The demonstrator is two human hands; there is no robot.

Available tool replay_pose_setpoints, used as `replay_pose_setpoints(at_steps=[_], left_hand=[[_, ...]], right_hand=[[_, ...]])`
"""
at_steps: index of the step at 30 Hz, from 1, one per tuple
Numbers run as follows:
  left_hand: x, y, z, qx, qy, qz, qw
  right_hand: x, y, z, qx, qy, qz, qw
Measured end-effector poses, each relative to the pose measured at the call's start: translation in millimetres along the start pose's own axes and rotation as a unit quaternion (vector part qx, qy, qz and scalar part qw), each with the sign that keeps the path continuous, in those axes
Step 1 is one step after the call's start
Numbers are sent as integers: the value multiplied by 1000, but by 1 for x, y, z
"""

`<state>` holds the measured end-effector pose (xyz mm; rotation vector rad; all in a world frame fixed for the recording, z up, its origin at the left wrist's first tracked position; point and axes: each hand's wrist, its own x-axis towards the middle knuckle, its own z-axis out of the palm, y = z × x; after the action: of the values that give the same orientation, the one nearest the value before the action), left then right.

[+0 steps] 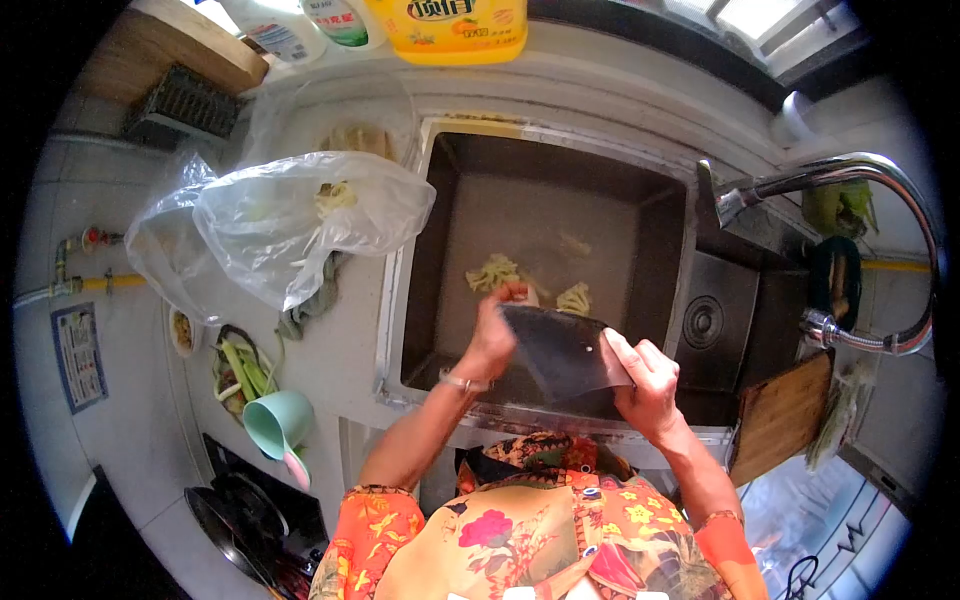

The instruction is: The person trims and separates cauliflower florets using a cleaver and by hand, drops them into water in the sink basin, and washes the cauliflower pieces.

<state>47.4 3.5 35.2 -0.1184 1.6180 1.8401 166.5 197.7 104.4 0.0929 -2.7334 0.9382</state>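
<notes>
In my right hand (645,380) is a cleaver, its handle hidden in my fist. The broad dark cleaver blade (560,350) reaches left over the sink and has a small hole near my thumb. My left hand (492,335) is closed at the blade's far end. Something pale shows at its fingertips, partly hidden by the blade. Beyond them, pale cauliflower pieces (493,272) lie in the cloudy water of the large sink basin (425,240). Another cauliflower floret (574,297) sits just past the blade's upper edge.
Left of the basin, a clear plastic bag (300,220) holds a pale piece. A green cup (278,422) stands near vegetable scraps (242,370). The faucet (850,165) arches over a smaller basin (705,315). A wooden board (782,418) leans at right; a yellow bottle (455,30) stands behind.
</notes>
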Motion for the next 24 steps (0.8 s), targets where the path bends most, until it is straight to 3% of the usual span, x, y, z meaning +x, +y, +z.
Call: replay_pose_setpoints(at_steps=[2,4,5,6,7,8,10,14,16,18,19,23,24], left_hand=[[37,-16,-10,56,17,0,998],[65,-26,-14,319,51,41,945],[77,-36,-13,319,48,41,946],[87,-44,-7,456,100,158,870],[97,-51,0,575,148,268,759],[107,-51,7,574,147,269,760],[127,-49,19,651,-28,248,717],[164,-86,33,649,-77,318,687],[172,-92,39,720,-112,287,622],[184,-100,41,734,-139,245,618],[188,-104,40,749,-164,199,610],[194,-108,35,771,-148,217,580],[186,-96,34,750,-137,213,611]], right_hand=[[-7,3,1,16,26,-2,1000],[-14,2,-2,43,50,38,997],[-11,-9,-6,80,76,103,989],[-11,-11,-9,79,77,105,988],[-11,-12,-12,64,84,103,989],[-11,-12,-14,50,91,101,989],[-12,-12,-13,69,110,123,984],[-12,-12,-20,59,119,135,982],[-12,-11,-24,52,112,145,982],[-12,-9,-24,41,148,126,980],[-17,-6,-21,70,148,171,972],[-20,-2,-22,71,96,213,970],[-20,0,-20,91,101,221,966]])
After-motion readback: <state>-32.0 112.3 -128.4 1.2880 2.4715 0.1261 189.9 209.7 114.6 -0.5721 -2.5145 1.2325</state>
